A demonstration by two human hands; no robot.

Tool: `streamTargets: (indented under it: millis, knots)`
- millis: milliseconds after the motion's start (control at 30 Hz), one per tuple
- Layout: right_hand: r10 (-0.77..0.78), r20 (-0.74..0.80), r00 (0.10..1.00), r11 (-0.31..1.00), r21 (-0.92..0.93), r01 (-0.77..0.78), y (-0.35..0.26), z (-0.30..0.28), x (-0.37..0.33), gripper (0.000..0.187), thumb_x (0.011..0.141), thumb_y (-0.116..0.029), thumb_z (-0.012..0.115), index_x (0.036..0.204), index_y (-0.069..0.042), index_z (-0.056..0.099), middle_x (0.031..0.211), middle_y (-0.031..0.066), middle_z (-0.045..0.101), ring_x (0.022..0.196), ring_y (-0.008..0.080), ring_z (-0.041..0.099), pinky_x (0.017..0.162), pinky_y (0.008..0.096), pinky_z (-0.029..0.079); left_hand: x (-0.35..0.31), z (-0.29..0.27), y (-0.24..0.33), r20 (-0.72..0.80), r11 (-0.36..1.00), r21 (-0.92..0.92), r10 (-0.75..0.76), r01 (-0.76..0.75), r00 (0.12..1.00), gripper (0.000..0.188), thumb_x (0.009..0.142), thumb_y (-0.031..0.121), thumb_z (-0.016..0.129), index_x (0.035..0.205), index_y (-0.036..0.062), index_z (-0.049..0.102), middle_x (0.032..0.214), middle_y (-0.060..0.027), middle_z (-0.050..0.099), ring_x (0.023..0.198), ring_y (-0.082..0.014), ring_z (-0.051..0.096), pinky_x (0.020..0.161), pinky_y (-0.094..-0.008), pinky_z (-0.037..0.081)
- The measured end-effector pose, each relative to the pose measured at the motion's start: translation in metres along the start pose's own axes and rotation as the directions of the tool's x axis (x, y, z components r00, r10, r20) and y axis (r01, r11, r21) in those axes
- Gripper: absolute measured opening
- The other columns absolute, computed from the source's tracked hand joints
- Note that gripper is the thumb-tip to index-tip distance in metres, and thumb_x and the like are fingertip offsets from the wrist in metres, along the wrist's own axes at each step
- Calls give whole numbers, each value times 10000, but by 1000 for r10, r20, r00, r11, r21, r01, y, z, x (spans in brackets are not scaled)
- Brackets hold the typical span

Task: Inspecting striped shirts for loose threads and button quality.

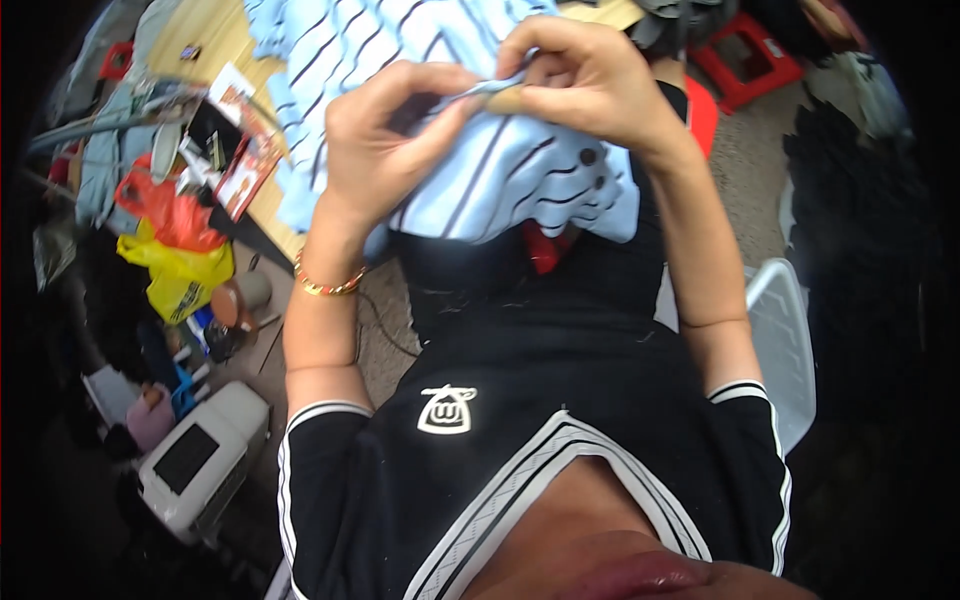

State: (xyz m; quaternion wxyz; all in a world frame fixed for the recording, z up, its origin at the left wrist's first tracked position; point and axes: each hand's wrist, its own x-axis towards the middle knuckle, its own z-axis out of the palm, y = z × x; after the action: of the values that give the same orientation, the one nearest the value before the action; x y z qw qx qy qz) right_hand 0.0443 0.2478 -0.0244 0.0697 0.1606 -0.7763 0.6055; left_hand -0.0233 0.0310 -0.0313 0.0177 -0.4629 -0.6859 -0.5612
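A light blue knit garment (470,175) with dark and white stripes spreads over the table and hangs down toward my lap. Dark round buttons (588,157) show near its lower right edge. My left hand (385,130), with a gold-coloured bracelet at the wrist, pinches a fold of the cloth between thumb and fingers. Close beside it, my right hand (600,85) grips the same fold, its other fingers curled in. A yellowish patch shows at the right thumb's tip; what it is I cannot make out. Both hands hold the fold raised above the rest of the garment.
The garment lies on a light wooden table (190,45). Red (170,210) and yellow (175,270) plastic bags stand at the left, above a white-grey box (205,460). A red stool (745,65), a white plastic chair (790,340) and a dark heap (835,190) are at the right.
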Motion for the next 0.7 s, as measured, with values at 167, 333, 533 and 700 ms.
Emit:
streamTargets:
  millis: [167,333,533,700]
  knots:
    - [145,16,989,988,46,-146,-9,0,-1,197,810,-67,811,922,-12,658,667,-51,606,579,-33,519,486,135,386,-5,1,-3,-25,995,27,92,-91,995,156,794,-53,712,945,-12,699,954,-132,742,857,-188,728,772,-266,569]
    - [-71,22,997,987,-142,73,8,-3,-4,162,838,24,676,995,35,639,920,4,621,708,0,559,602,139,444,-1,2,-2,-82,982,109,162,-153,983,153,758,-51,724,904,-12,699,906,-138,742,819,-212,733,741,-275,572]
    - [-62,-116,991,983,-176,41,-1,14,-2,184,800,-20,746,947,18,641,809,1,635,663,37,600,587,183,475,-3,1,-1,-106,980,152,146,-129,984,138,758,-70,739,887,-38,701,915,-149,738,829,-200,727,751,-280,574]
    - [12,-143,990,994,-106,-27,-6,22,-8,171,828,84,697,973,50,614,950,18,609,756,30,566,665,160,440,-11,6,1,-228,966,237,156,-101,961,91,748,-10,759,821,9,708,819,-104,733,728,-215,727,651,-294,576]
